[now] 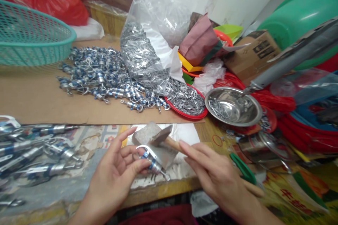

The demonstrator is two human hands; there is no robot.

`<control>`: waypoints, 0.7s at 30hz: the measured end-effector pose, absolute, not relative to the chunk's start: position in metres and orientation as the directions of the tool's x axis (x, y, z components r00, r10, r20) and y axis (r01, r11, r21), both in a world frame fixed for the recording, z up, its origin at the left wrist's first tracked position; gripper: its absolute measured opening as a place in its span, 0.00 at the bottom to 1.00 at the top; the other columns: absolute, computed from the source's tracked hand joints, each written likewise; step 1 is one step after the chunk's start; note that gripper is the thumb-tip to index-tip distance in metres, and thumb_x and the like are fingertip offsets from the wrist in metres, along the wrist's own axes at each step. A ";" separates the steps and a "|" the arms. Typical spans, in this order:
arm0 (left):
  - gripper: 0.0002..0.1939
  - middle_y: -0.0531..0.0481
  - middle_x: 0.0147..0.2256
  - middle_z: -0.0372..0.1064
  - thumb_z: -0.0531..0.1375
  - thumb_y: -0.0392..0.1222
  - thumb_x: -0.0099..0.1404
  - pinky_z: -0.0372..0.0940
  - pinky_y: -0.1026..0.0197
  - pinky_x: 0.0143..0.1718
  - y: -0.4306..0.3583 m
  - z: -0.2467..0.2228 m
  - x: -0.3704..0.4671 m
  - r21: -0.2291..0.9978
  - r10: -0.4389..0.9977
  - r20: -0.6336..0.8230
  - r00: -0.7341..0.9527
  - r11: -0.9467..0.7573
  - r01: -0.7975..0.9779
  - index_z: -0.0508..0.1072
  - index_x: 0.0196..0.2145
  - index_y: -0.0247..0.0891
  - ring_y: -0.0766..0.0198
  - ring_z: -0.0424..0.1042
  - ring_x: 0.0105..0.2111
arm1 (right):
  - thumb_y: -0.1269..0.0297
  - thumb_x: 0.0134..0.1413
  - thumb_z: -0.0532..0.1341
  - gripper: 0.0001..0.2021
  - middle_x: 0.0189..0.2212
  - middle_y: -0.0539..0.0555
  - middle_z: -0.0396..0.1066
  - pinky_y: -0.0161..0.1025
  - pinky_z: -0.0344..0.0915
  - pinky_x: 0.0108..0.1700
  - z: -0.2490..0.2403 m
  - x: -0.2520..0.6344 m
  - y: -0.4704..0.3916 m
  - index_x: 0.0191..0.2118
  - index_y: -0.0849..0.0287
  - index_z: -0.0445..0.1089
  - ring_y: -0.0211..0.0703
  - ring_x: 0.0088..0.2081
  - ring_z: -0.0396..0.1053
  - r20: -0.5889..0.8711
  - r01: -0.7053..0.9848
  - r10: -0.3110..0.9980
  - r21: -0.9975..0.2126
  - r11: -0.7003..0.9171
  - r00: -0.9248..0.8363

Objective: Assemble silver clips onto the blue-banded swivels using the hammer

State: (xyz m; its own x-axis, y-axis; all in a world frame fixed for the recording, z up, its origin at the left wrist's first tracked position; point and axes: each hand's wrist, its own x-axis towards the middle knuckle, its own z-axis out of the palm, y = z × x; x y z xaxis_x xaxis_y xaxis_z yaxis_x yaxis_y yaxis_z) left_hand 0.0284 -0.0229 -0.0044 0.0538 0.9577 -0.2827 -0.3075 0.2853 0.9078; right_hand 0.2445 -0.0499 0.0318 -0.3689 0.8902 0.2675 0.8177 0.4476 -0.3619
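Between the thumb and fingers of my left hand point(117, 165) is a small silver-and-blue metal fitting point(155, 165) with a curved lever at its top and a small ring at its lower end. My right hand point(216, 172) grips a hammer point(173, 143) by its wooden handle. The dark hammer head hangs just above and beside the held fitting, in front of a grey block point(145, 133) on the work surface. Whether the hammer touches the block, I cannot tell. Many similar fittings point(39, 151) lie to the left of my left hand.
A large heap of fittings point(100, 74) covers the cardboard point(39, 95) behind. Next to it are a clear bag of small metal pieces point(139, 49), a red plate point(188, 115) of them and a steel bowl point(237, 121). A turquoise basket point(34, 51) stands back left.
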 end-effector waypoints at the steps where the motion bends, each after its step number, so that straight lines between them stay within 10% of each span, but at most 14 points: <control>1: 0.30 0.56 0.26 0.75 0.68 0.38 0.47 0.74 0.63 0.28 -0.022 -0.005 0.027 0.918 0.957 -0.280 0.074 0.290 -0.270 0.67 0.48 0.42 0.61 0.77 0.27 | 0.72 0.59 0.53 0.21 0.40 0.56 0.74 0.37 0.70 0.37 0.027 0.247 -0.040 0.57 0.56 0.63 0.42 0.37 0.73 0.272 0.820 0.913 -0.413 0.395 -0.303; 6: 0.03 0.50 0.27 0.78 0.65 0.42 0.52 0.72 0.60 0.33 -0.017 -0.007 0.018 0.990 0.987 -0.115 0.110 0.105 0.095 0.78 0.25 0.42 0.58 0.77 0.28 | 0.66 0.56 0.60 0.16 0.45 0.55 0.74 0.42 0.68 0.47 0.001 0.260 0.018 0.51 0.55 0.70 0.44 0.44 0.72 0.204 0.841 0.949 -0.443 0.310 -0.242; 12: 0.04 0.49 0.33 0.72 0.64 0.41 0.52 0.66 0.59 0.41 -0.013 -0.006 0.014 0.924 0.974 0.200 0.108 -0.224 0.309 0.80 0.22 0.46 0.57 0.73 0.37 | 0.71 0.61 0.54 0.11 0.41 0.60 0.72 0.44 0.65 0.48 0.000 0.283 0.079 0.43 0.63 0.73 0.46 0.44 0.70 0.229 0.944 0.968 -0.283 0.168 -0.104; 21: 0.07 0.54 0.27 0.75 0.65 0.37 0.53 0.66 0.68 0.31 -0.013 -0.002 0.013 0.932 0.957 0.213 0.199 -0.260 0.253 0.81 0.26 0.50 0.64 0.74 0.28 | 0.65 0.60 0.57 0.08 0.40 0.57 0.72 0.48 0.66 0.47 0.006 0.299 0.109 0.40 0.62 0.72 0.46 0.44 0.70 0.229 0.974 0.972 -0.208 0.090 -0.041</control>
